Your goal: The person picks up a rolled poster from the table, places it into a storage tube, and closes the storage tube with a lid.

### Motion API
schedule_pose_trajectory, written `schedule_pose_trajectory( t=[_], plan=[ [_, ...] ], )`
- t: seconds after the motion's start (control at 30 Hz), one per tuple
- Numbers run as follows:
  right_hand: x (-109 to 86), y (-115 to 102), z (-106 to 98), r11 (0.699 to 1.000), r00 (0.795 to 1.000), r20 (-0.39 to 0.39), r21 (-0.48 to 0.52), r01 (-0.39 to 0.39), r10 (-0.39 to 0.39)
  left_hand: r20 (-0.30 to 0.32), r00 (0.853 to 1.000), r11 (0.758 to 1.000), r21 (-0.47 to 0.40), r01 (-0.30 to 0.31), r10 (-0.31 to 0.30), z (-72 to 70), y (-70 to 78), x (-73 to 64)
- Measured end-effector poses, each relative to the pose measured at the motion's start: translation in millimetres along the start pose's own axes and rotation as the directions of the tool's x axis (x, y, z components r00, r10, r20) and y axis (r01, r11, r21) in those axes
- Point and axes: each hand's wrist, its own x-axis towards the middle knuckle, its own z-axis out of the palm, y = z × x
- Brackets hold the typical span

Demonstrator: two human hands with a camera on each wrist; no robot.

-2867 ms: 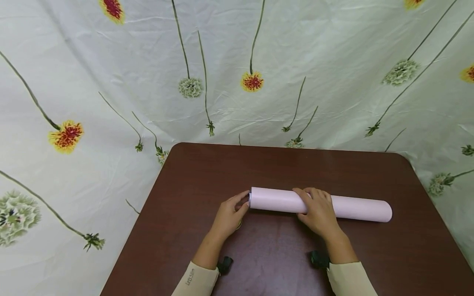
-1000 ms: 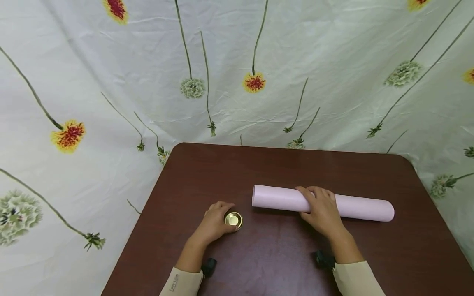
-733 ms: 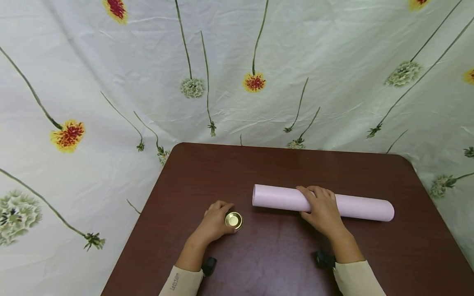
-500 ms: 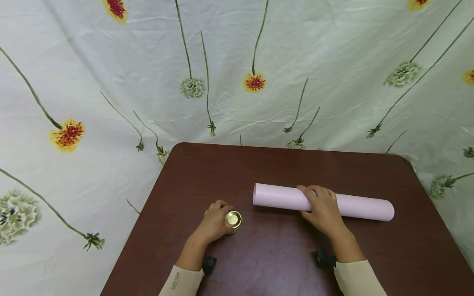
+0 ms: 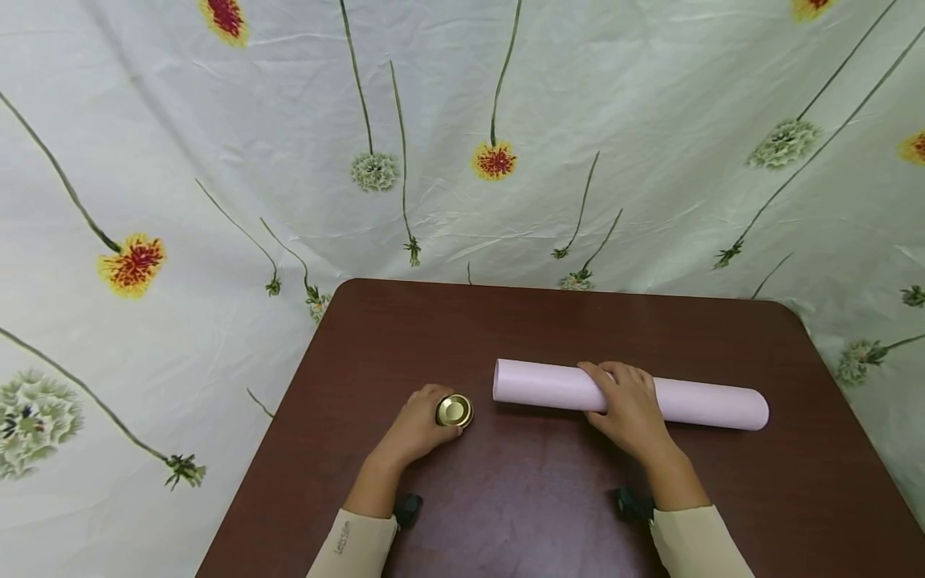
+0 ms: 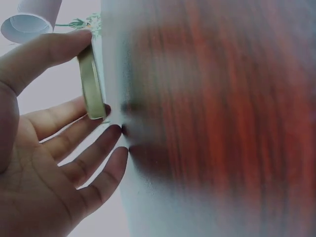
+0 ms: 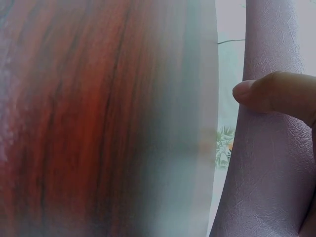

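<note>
Indoor tabletop setting, exact room type undetermined, dark reddish-brown wood-grain table [image 5: 520, 498] with rounded far corners, wrinkled white sheet [image 5: 441, 104] behind and at both sides, its print of long-stemmed yellow-and-red flowers [image 5: 495, 160] and pale-green dandelion heads [image 5: 374, 172] homelike in style.

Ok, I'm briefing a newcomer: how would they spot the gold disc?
Find the brown table, then the left hand over it. That hand pinches the gold disc, which is small, round and shiny, unlike the long pink roll in the right hand.
</note>
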Motion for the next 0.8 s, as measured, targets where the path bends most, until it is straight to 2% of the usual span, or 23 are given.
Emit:
schedule_pose_trajectory(
  t=[0.13, 0.23, 0.37, 0.6, 0.8],
  plan=[
    [0.0, -0.6, 0.8, 1.0, 1.0, -0.001, 0.002, 0.001, -0.001, -0.028, 1.0, 0.997, -0.071, -0.014, 0.013, 0.2, 0.6, 2.5],
    [0.0, -0.8, 1.0, 1.0, 1.0, -0.001, 0.002, 0.001, -0.001, -0.032, 0.999, 0.994, -0.109, -0.003, -0.001, -0.3, 2.5, 4.6],
    [0.8, -0.5, 0.9, 1.0, 1.0, 0.001, 0.0, -0.001, 0.001, -0.055, 0.998, 0.992, -0.125, -0.005, -0.002, -2.3, 6.5, 8.0],
    [3.1, 0.1, 1.0, 1.0, 1.0, 0.002, -0.001, -0.006, 0.006, -0.119, 0.992, 0.989, -0.139, -0.05, 0.033, -4.4, 12.1, 17.8],
    [6.2, -0.3, 2.1, 1.0, 1.0, 0.003, -0.002, -0.005, 0.005, -0.136, 0.99, 0.986, -0.159, -0.051, 0.029, -6.5, 19.9, 24.5]
  ],
)
